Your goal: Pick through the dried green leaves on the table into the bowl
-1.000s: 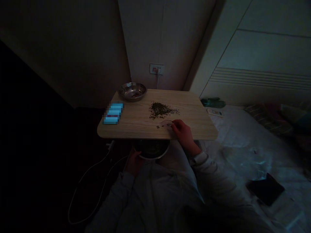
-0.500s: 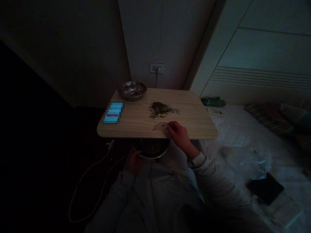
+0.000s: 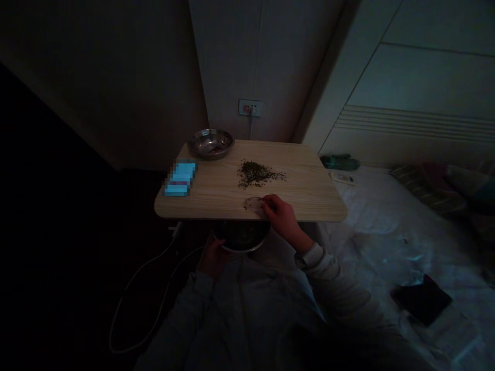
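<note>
My right hand (image 3: 280, 216) rests near the front edge of a small wooden table (image 3: 309, 198), its fingers closed on a small clear disc-like piece (image 3: 253, 203) with a few dark grains beside it. A heap of small dark green grains (image 3: 256, 173) lies in the middle of the table. Below the table's front edge my left hand (image 3: 212, 256) grips the rim of a metal bowl (image 3: 242, 237) with dark contents. The room is very dim.
A second metal bowl (image 3: 211, 143) stands at the table's back left. A lit blue screen (image 3: 180, 179) lies on the left side. A wall socket (image 3: 250, 108) with a cable is behind. White cables (image 3: 143, 288) run on the floor; a dark flat object (image 3: 421, 300) lies on the bed.
My right hand has slid left along the table's front edge, taking the clear piece and a few grains with it. The left hand and its bowl have stayed put.
</note>
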